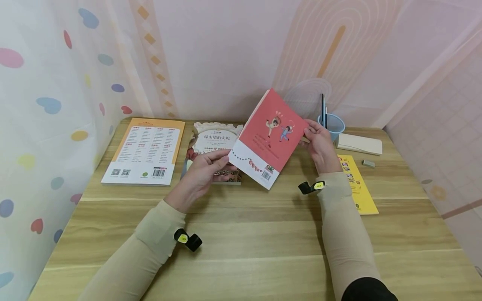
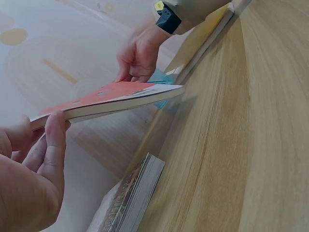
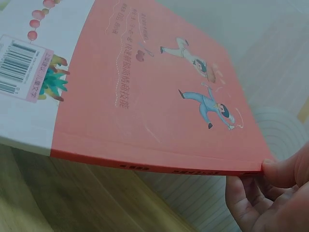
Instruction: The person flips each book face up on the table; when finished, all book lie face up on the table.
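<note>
Head view shows a red-and-white book [image 1: 260,136] held tilted above the counter [image 1: 244,238], its back cover with two cartoon children turned toward the camera. The left-hand grip [image 1: 203,173] pinches its lower left corner; the right-hand grip [image 1: 320,146] pinches its upper right corner. Partly behind the left hand lies a book with a Chinese title [image 1: 217,140], and farther left an orange-and-white book [image 1: 144,154]. Near the right forearm lie a yellow book [image 1: 361,188], a small eraser [image 1: 368,163], a cream notepad [image 1: 359,144] and a blue cup [image 1: 337,128] with pens [image 1: 323,109].

Left wrist view has the left thumb and fingers clasping the edge of the red-and-white book, clear of the counter, with the right hand at its far side.

Right wrist view has the right thumb and fingers pinching the book at the end of its spine; a barcode label [image 3: 21,67] sits on the white part.
</note>
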{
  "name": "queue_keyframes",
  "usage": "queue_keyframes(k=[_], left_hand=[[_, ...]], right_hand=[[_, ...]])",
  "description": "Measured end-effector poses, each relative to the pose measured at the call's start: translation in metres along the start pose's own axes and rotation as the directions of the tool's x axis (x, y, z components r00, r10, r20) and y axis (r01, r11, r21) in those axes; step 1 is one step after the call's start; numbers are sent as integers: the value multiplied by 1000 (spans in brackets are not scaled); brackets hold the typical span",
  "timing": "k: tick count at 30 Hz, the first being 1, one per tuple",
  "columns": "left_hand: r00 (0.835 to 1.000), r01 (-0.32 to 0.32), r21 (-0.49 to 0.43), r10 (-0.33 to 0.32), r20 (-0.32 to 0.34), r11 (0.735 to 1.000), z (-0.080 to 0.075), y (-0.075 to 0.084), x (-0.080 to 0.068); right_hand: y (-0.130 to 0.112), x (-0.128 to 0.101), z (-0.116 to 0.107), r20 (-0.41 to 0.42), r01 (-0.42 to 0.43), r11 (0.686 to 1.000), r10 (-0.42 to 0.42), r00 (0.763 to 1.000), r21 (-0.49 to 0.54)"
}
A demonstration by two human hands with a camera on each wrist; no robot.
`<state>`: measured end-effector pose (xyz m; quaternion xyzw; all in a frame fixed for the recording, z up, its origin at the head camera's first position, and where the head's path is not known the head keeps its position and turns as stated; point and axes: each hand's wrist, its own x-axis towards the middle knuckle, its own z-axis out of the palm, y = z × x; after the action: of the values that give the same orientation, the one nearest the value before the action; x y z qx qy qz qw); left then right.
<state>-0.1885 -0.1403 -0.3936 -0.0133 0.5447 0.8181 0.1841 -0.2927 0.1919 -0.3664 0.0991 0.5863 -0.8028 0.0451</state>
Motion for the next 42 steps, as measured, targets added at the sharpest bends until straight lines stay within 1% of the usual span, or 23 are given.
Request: queue_keyframes(k=[7,11,15,20,27,32,38,42], left_hand=[[1000,5,15,-5,-2,1000,-2,-1,0],[1000,2,25,-2,-16,1000,-2,-2,1],[1000,1,29,0,-32,1000,-3,-3,1],[999,-8,18,8,-31,1000,-3,-4,2],[999,-40,12,41,-34,999,-3,-5,2],[998,-58,-2,57,-32,998,-3,-5,2],[996,-84,-17,84,-24,996,-2,-4,2],[996,-83,-20,82,-30,996,-1,-2,0]], right_hand=[[0,-1,1,30,38,999,-39,999,38],[1,-2,1,45,80,993,-84,995,85],[1,-2,0,62,107,989,-113,992,104],[0,-3,-1,74,109,988,-118,990,111],[-1,-3,-1,79,127,988,-133,988,86],[-4,-6,-1,98,121,985,-133,986,121],[-8,-8,-1,100,121,980,-138,985,157],[-9,-9,0,105,122,979,-140,985,163]])
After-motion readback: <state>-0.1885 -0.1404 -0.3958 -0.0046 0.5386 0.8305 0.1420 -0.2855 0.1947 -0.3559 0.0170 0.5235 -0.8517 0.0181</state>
